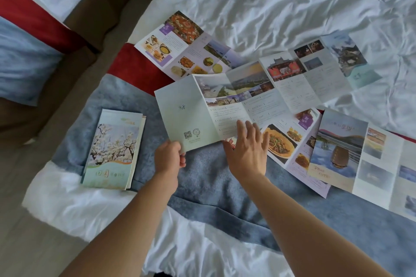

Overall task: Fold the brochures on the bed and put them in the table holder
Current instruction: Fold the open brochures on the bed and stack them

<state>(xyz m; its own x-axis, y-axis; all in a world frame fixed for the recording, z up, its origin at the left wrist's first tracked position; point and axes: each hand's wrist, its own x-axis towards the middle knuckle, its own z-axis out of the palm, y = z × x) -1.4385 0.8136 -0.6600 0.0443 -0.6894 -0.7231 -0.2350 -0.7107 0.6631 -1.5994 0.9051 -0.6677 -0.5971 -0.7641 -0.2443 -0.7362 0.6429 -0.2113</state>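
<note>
A long unfolded brochure (265, 94) with pale green panels and landscape photos lies across the bed. My left hand (169, 157) pinches the bottom corner of its left end panel, which is raised. With straight fingers, my right hand (247, 153) presses flat on the neighbouring panel. A folded stack of brochures (113, 150) with a blossom cover lies to the left on the blue runner. Other open brochures lie around: a food one (180, 45) at the back, another food one (290, 148) on the right, and a lake one (364, 164) at far right. No table holder is in view.
The bed has rumpled white sheets (281, 2) and a blue and red runner (213, 186) across its foot. A second bed (29, 29) stands at the left, with a brown gap and floor between them.
</note>
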